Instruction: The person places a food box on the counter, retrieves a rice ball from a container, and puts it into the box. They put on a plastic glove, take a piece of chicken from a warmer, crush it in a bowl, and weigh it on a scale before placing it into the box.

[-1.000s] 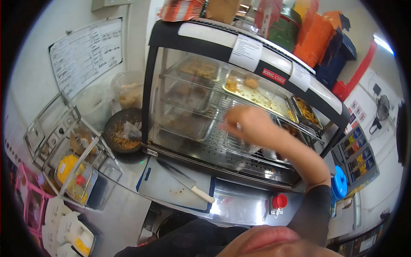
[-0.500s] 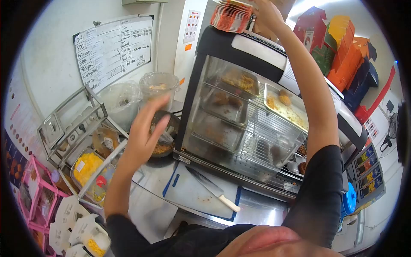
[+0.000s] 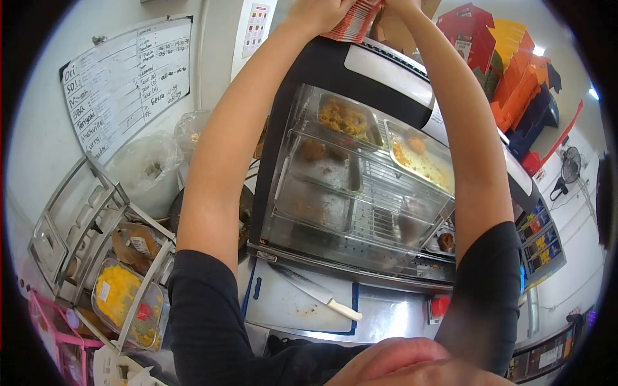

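High up, on top of the glass-fronted food warmer (image 3: 331,58), stands a stack of red-and-white folded paper food sleeves (image 3: 353,23). My left hand (image 3: 322,13) grips the stack's left side with curled fingers. At its upper right edge, my right hand (image 3: 403,5) holds on too, partly cut off by the top of the view. Behind the stack is a brown cardboard box (image 3: 394,32). Inside the warmer, metal trays hold fried pieces (image 3: 347,117) and yellow crumbs (image 3: 412,154).
Below the warmer, a white-handled knife (image 3: 325,297) lies on a white cutting board (image 3: 283,307). A metal rack (image 3: 119,212) with a tub of yellow food (image 3: 119,293) stands left. Folded coloured boxes (image 3: 515,83) are at upper right. A whiteboard (image 3: 129,83) hangs on the wall.
My left hand has risen from in front of the warmer's left side to the paper stack. My right hand stays up by the stack. The view has shifted slightly.
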A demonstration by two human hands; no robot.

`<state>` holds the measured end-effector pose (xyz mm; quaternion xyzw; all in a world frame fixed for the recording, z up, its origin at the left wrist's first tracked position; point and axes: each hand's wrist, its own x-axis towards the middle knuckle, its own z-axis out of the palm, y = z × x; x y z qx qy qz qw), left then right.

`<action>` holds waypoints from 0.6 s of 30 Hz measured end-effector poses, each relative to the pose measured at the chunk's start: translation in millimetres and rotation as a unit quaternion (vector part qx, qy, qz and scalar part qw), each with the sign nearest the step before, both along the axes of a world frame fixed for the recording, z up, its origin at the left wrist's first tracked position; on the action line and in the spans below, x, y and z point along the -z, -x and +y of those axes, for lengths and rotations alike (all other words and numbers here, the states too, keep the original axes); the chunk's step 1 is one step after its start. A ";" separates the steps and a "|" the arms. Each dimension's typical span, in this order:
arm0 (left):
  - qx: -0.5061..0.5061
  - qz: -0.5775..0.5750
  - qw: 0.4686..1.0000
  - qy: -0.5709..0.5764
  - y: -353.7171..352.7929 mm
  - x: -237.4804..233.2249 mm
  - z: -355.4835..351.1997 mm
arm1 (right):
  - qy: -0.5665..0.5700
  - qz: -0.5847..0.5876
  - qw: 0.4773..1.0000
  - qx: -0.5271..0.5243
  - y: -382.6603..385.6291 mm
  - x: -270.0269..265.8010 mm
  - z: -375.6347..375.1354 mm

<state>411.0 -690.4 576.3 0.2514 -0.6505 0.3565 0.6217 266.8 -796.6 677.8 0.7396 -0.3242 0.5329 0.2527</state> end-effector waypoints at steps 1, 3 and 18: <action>-0.030 0.010 0.999 -0.039 -1.7 4.4 -6.4 | 0.006 -0.012 1.000 0.025 -3.4 4.2 13.1; -0.152 0.001 0.986 -0.066 -4.0 7.1 -10.8 | 0.036 0.007 0.998 0.048 -7.8 9.3 17.4; -0.108 -0.003 0.978 -0.176 5.0 -1.9 -11.0 | 0.124 -0.013 0.956 -0.266 -1.2 19.6 35.8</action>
